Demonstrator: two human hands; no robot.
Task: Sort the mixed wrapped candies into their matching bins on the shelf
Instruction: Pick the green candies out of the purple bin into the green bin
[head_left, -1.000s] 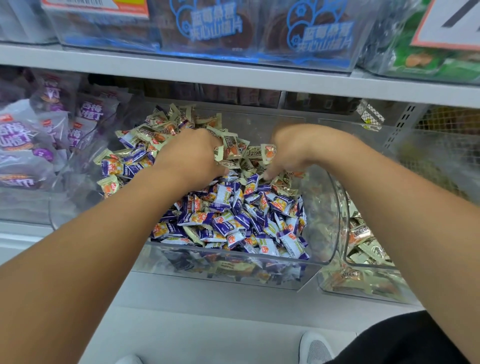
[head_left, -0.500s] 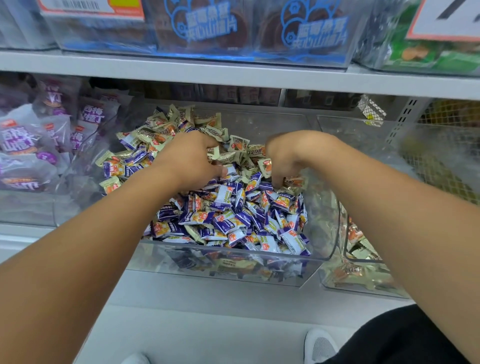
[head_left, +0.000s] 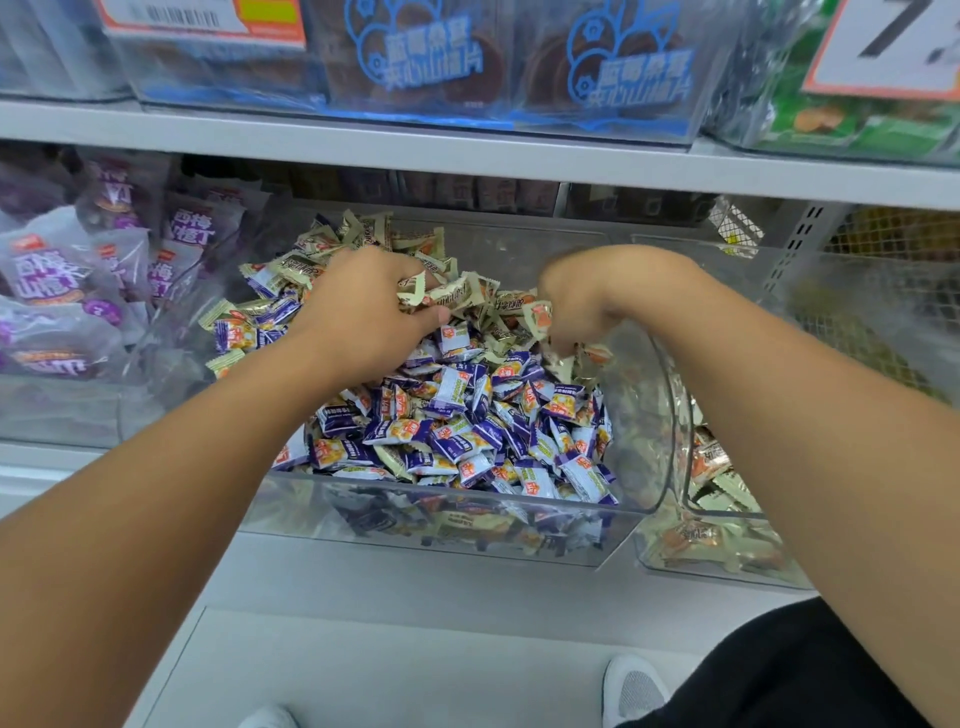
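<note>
A clear plastic bin on the lower shelf holds a heap of mixed candies: purple-wrapped ones at the front, beige-wrapped ones piled behind. My left hand is buried in the pile with its fingers curled round several beige candies. My right hand is over the bin's right side, fingers curled down onto beige candies near the wall. A second clear bin to the right holds only beige candies.
Purple snack bags fill the bin at the left. The upper shelf carries blue-printed clear boxes and green packs. A mesh basket stands at the far right. My shoes show on the floor below.
Both hands have shifted slightly within the pile. My right hand has moved toward the bin's right wall with candies in its grip.
</note>
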